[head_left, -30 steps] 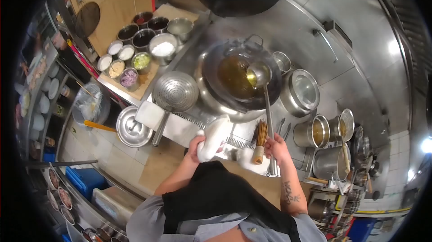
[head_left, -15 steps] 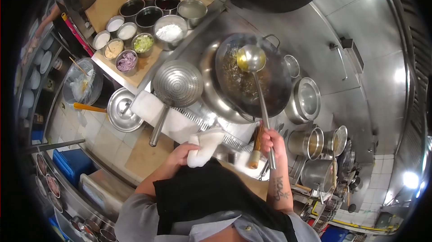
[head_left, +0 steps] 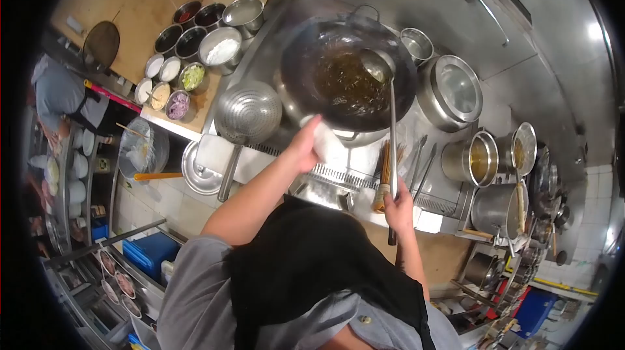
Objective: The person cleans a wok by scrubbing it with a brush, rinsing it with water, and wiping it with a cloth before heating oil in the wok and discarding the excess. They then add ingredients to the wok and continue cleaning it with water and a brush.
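Observation:
My right hand (head_left: 399,209) is wrapped around the long handle of a steel ladle (head_left: 393,138). The ladle's bowl sits inside a large dark wok (head_left: 303,93), at the right edge of the pool of dark oil (head_left: 345,80). In my left hand (head_left: 306,146) is a folded white cloth (head_left: 328,144), pressed close to the wok's near rim. A bamboo wok brush (head_left: 383,187) stands just left of my right hand. Left of the wok, a perforated skimmer (head_left: 249,112) lies with its handle toward me.
Steel tubs of sauces and seasonings, among them a bowl of white powder (head_left: 221,50), stand at the upper left. A lidded pot (head_left: 456,93) and a strainer (head_left: 416,44) are right of the wok. A pot of yellowish liquid (head_left: 478,158) stands farther right. Another person (head_left: 68,93) is at far left.
My left hand has carried the cloth forward to the wok's near rim. The ladle's bowl has gone from above the wok down to the oil, and more oil shows in the wok.

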Motion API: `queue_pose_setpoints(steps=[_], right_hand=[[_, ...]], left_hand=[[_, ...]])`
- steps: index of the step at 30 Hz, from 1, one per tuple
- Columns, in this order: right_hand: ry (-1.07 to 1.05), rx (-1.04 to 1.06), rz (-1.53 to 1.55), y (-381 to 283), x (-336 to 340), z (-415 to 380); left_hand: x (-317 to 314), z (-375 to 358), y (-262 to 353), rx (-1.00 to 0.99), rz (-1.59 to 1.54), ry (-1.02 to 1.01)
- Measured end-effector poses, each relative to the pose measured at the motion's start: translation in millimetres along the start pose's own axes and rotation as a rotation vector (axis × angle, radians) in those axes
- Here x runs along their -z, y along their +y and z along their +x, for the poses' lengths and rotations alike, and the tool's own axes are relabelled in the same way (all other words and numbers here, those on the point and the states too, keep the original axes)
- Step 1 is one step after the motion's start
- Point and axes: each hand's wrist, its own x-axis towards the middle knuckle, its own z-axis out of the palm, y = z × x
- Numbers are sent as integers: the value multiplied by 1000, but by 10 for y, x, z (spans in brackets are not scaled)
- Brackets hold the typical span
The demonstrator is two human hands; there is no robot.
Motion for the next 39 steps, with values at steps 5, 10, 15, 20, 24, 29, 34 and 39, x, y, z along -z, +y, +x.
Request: queue_pose_setpoints(steps=[5,10,15,20,24,29,34,39], right_hand=[[20,-80,-167,-151,24,-295],[52,-38,-70,-35,-7,-353],[18,-22,154,51,60,-387],[-136,-168,374,-414,160,-319],[-209,-301,430,-688,230,-328],[-273,-291,402,-850,155,-385],[-143,-83,144,-595,47,-548],[-161,-38,32,-541,436,-604]], left_hand=[[-66,392,-28,43,159,77],[-163,474,-52,-1,214,229],[126,565,-63,-74,146,214],[95,262,-57,-88,145,195],[65,87,-56,-127,114,161],[152,-31,-48,-140,136,168],[-84,-453,-116,-169,136,163],[-374,-742,-365,-207,162,174]])
